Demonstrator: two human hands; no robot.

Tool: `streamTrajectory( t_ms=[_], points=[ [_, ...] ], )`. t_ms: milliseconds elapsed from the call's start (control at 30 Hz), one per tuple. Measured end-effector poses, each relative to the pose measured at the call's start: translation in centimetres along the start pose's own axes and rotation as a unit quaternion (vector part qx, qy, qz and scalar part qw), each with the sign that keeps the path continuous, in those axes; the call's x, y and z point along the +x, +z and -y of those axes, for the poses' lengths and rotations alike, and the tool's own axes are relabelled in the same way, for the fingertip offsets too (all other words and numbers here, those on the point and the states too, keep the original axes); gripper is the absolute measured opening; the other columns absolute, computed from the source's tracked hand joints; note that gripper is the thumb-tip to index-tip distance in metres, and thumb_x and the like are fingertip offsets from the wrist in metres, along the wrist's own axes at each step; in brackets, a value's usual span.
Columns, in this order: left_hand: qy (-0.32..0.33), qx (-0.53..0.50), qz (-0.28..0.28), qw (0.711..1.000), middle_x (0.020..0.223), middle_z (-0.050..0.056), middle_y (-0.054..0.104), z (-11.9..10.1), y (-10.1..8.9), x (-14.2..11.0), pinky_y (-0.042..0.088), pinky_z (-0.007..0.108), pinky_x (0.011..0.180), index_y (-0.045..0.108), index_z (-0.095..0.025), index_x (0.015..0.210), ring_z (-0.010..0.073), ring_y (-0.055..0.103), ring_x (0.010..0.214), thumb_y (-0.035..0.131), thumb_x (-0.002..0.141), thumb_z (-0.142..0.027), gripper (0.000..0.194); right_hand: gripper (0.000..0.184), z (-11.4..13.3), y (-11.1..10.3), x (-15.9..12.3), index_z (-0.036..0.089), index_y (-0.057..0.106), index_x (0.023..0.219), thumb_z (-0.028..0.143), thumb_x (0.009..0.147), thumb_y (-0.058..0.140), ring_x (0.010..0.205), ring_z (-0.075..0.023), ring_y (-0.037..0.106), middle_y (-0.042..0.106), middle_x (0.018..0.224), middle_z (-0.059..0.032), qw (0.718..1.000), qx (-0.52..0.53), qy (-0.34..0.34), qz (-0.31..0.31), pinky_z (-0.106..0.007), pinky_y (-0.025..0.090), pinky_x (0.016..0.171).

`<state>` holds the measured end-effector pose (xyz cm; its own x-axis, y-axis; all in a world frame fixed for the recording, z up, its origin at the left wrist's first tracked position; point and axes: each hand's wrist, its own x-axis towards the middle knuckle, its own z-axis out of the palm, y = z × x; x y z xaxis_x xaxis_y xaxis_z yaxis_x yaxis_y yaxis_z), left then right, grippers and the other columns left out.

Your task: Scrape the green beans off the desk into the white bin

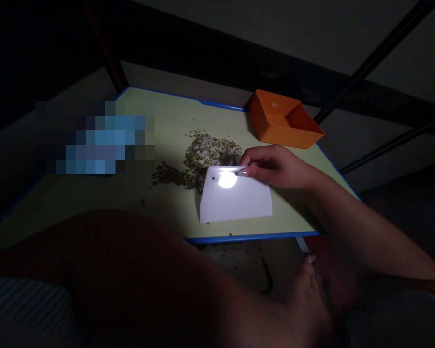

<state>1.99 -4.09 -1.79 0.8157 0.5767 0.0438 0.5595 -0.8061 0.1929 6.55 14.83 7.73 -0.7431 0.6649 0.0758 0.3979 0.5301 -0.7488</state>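
My right hand (271, 166) pinches the upper edge of a white plastic scraper (235, 200), thumb on the near face and fingers behind it. The scraper is a flat trapezoid tilted up over the tabletop, with a bright glare spot near its top and a dark dot at the upper left corner. Behind it and to its left, a loose heap of small green and brown seeds or beans (206, 150) is spread on the table, part of it hidden by the scraper. My left hand does not show.
An orange open box (286, 125) stands at the table's (159, 106) back right corner. At the left lies a blue pixelated object (105, 145). My bent leg (123, 261) fills the lower left, and a bare foot (308, 285) is below the table's blue front edge. Surroundings are dark.
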Motion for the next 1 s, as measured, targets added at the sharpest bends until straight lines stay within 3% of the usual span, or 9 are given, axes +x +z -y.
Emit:
streamTrajectory(
  t_ms=[100, 267, 467, 600, 833, 1000],
  points=[
    [0.066, 0.066, 0.025, 0.995, 0.138, 0.000, 0.049, -0.1, -0.7, 0.0, 0.043, 0.029, 0.101, 0.051, -0.014, 0.132, 0.0190, 0.035, 0.134, 0.031, 0.089, -0.021, 0.048, 0.024, -0.3, 0.1, -0.4, 0.014, 0.054, 0.078, 0.037, 0.083, 0.058, 0.048, -0.0061, 0.036, 0.042, 0.054, 0.0053, 0.999, 0.010, 0.015, 0.034, -0.019, 0.026, 0.044],
    [0.103, 0.134, 0.050, 0.984, 0.139, 0.004, 0.046, 0.2, -2.2, 0.0, 0.041, 0.026, 0.103, 0.047, -0.004, 0.132, 0.0181, 0.040, 0.130, 0.021, 0.087, -0.010, 0.052, 0.024, -0.6, -0.3, -1.4, 0.014, 0.052, 0.077, 0.037, 0.084, 0.056, 0.051, -0.0066, 0.037, 0.042, 0.057, 0.0047, 0.997, -0.007, 0.034, 0.063, -0.019, 0.028, 0.047],
    [0.109, 0.140, 0.055, 0.983, 0.138, 0.004, 0.047, 0.6, -3.0, 0.1, 0.040, 0.025, 0.101, 0.045, -0.005, 0.134, 0.0173, 0.045, 0.127, 0.019, 0.087, -0.006, 0.053, 0.023, -0.3, -0.9, -2.2, 0.015, 0.052, 0.075, 0.036, 0.085, 0.054, 0.056, -0.0069, 0.038, 0.042, 0.062, 0.0038, 0.994, -0.047, 0.031, 0.089, -0.019, 0.029, 0.051],
    [0.084, 0.135, 0.053, 0.986, 0.137, 0.006, 0.049, 0.6, -3.2, 0.0, 0.041, 0.026, 0.099, 0.046, -0.007, 0.134, 0.0181, 0.047, 0.125, 0.019, 0.090, -0.008, 0.051, 0.023, 0.0, -1.1, -2.3, 0.015, 0.049, 0.070, 0.032, 0.085, 0.054, 0.057, -0.0062, 0.037, 0.040, 0.061, 0.0047, 0.993, -0.022, 0.013, 0.116, -0.019, 0.028, 0.052],
    [0.015, 0.132, 0.035, 0.990, 0.136, 0.007, 0.050, 0.7, -2.5, -0.8, 0.042, 0.032, 0.096, 0.044, -0.015, 0.136, 0.0211, 0.050, 0.123, 0.022, 0.094, -0.014, 0.047, 0.028, -0.6, -1.6, -2.6, 0.016, 0.048, 0.075, 0.041, 0.085, 0.054, 0.049, -0.0056, 0.033, 0.038, 0.056, 0.0064, 0.995, 0.072, 0.039, 0.049, -0.019, 0.025, 0.044],
    [0.001, 0.122, -0.004, 0.993, 0.144, 0.008, 0.041, 1.8, -3.0, -3.2, 0.034, 0.033, 0.103, 0.038, -0.013, 0.140, 0.0210, 0.040, 0.131, 0.022, 0.096, -0.018, 0.048, 0.032, 1.1, -0.9, -2.0, 0.017, 0.048, 0.076, 0.047, 0.081, 0.058, 0.042, -0.0053, 0.030, 0.037, 0.050, 0.0077, 0.996, 0.073, 0.052, -0.022, -0.019, 0.019, 0.039]
  ],
)
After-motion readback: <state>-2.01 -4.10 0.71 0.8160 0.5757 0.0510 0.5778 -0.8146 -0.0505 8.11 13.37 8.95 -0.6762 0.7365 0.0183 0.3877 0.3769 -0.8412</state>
